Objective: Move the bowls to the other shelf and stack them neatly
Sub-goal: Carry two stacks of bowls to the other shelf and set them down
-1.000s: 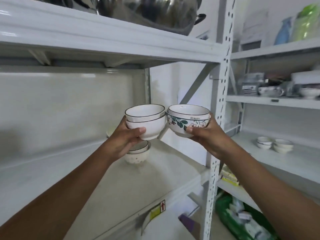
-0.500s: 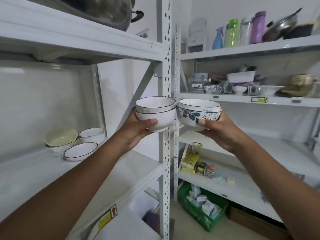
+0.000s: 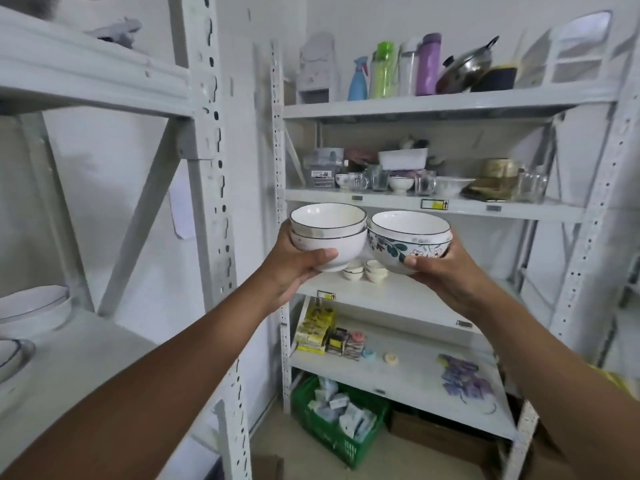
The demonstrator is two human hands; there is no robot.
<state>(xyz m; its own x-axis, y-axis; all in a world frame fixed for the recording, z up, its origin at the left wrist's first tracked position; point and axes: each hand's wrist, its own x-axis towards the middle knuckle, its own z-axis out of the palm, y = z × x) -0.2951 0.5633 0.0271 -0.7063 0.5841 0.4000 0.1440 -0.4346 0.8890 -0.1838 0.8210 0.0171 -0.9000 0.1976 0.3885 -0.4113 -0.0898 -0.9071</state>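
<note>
Bowls ride in both your hands, held up side by side: your left hand cups two nested white bowls, your right hand a floral pair, thumbs curled onto the near walls. They look like glazed ceramic, so likely stiff, slick and breakable; keep your support under the bases, since nested tops may slide. Beyond, small bowls already sit on the far shelf.

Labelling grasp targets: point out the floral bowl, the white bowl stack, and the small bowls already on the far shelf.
floral bowl (image 3: 398, 247): head view, painted outer wall.
white bowl stack (image 3: 332, 242): head view, lower bowl's side.
small bowls (image 3: 375, 271): head view, right stack's side.
</note>
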